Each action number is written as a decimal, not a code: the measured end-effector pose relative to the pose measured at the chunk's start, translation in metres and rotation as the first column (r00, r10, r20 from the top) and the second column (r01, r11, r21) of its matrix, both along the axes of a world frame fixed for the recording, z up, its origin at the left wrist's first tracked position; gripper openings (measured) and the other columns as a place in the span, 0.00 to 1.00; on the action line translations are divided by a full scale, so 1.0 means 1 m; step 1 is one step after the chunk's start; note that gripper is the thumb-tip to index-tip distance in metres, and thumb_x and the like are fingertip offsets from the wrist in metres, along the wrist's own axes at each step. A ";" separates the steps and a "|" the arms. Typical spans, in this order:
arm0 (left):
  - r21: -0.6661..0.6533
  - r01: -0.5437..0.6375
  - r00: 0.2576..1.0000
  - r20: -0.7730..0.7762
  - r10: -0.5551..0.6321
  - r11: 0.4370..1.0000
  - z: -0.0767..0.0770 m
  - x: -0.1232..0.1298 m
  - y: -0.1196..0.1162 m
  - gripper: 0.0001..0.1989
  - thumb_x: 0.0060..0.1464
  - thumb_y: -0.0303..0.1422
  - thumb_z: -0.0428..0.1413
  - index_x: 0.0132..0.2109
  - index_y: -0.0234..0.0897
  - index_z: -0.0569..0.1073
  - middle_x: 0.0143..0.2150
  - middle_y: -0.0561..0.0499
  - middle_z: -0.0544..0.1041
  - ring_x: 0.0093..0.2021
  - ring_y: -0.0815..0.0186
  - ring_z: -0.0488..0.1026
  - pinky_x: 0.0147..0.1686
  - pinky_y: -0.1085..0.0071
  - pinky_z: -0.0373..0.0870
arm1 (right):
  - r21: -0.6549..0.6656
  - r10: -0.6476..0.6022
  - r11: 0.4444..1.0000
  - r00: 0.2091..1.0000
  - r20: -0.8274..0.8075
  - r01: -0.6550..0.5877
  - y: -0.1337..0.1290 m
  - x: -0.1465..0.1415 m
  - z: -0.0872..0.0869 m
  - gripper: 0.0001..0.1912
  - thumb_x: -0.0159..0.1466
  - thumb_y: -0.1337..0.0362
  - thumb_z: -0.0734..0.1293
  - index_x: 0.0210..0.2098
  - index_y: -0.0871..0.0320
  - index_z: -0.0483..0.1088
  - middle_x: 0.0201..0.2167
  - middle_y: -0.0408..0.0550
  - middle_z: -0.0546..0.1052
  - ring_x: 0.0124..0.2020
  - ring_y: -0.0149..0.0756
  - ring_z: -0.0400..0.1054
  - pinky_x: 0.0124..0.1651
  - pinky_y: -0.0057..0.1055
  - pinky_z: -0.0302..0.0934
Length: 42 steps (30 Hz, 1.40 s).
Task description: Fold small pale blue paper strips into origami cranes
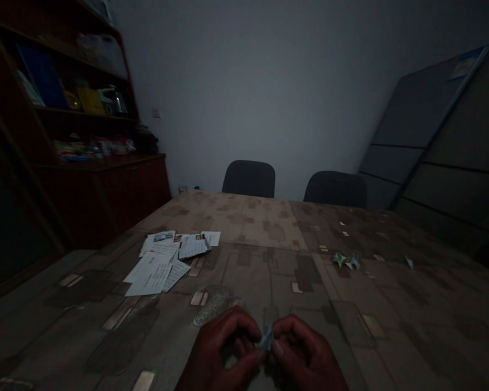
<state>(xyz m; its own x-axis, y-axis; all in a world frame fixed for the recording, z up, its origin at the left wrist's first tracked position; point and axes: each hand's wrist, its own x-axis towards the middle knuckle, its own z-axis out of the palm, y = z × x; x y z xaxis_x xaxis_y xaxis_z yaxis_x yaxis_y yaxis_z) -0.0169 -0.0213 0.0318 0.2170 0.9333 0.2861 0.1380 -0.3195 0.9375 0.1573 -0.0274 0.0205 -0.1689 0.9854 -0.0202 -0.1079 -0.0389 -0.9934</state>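
Note:
Close to the near side of the table, my left hand [230, 347] and my right hand [299, 347] meet in a pinch on one small piece of folded paper [265, 340]. The paper is pale bluish and creased, and fingertips cover part of it. Thumb and forefinger of each hand grip it from opposite sides. Farther off to the right lie a few small folded paper pieces [346, 262], and another folded piece [409, 263] rests beyond them. On the left, a loose pile of printed paper sheets [157, 269] is spread out.
A patterned cloth covers the table [244, 271]. Two dark chairs, one left [249, 178] and one right [336, 187], stand at its far side. A dark red cabinet [118, 184] with filled shelves is at the left. Grey panels [411, 119] lean at the right.

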 end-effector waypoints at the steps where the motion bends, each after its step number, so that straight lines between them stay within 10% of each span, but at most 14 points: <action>1: -0.020 -0.019 1.000 0.006 0.020 1.000 0.000 0.001 -0.001 0.03 0.47 0.25 0.59 0.30 0.38 0.74 0.27 0.55 0.73 0.28 0.68 0.70 0.29 0.75 0.64 | 0.015 -0.007 1.000 1.000 0.019 0.007 -0.001 -0.001 0.002 0.24 0.54 0.43 0.73 0.30 0.59 0.71 0.19 0.38 0.67 0.21 0.28 0.59 0.26 0.24 0.53; 9: -0.191 -0.049 0.997 0.057 0.061 0.980 0.008 0.005 -0.004 0.01 0.45 0.29 0.59 0.28 0.36 0.73 0.24 0.56 0.71 0.26 0.68 0.67 0.28 0.74 0.62 | 0.230 -0.131 0.970 0.966 0.223 0.078 -0.005 0.001 -0.002 0.11 0.59 0.55 0.69 0.37 0.56 0.70 0.24 0.41 0.72 0.25 0.33 0.66 0.30 0.26 0.58; 18: -0.181 -0.109 0.994 -0.006 0.110 0.977 0.008 0.009 -0.005 0.02 0.43 0.28 0.57 0.28 0.37 0.71 0.22 0.57 0.69 0.24 0.68 0.67 0.26 0.75 0.61 | 0.618 -0.234 0.784 0.895 0.380 -0.057 0.001 0.007 0.002 0.04 0.61 0.69 0.65 0.33 0.54 0.69 0.27 0.41 0.67 0.27 0.32 0.64 0.29 0.25 0.58; 36: -0.172 0.027 1.000 -0.004 -0.028 0.985 -0.006 0.002 0.002 0.04 0.49 0.30 0.58 0.30 0.34 0.77 0.25 0.53 0.74 0.27 0.67 0.70 0.27 0.74 0.65 | 0.555 -0.196 0.828 0.889 0.414 -0.076 0.000 0.005 -0.002 0.04 0.62 0.67 0.64 0.30 0.55 0.69 0.25 0.40 0.67 0.25 0.31 0.64 0.29 0.24 0.56; 42: 0.050 -0.095 0.986 -0.131 0.101 0.994 -0.004 0.000 0.002 0.06 0.52 0.25 0.57 0.29 0.36 0.76 0.26 0.51 0.79 0.27 0.65 0.76 0.29 0.74 0.69 | 0.163 -0.078 0.986 0.957 0.280 0.033 -0.003 0.000 -0.002 0.18 0.61 0.47 0.66 0.28 0.57 0.69 0.17 0.37 0.62 0.18 0.28 0.55 0.22 0.24 0.48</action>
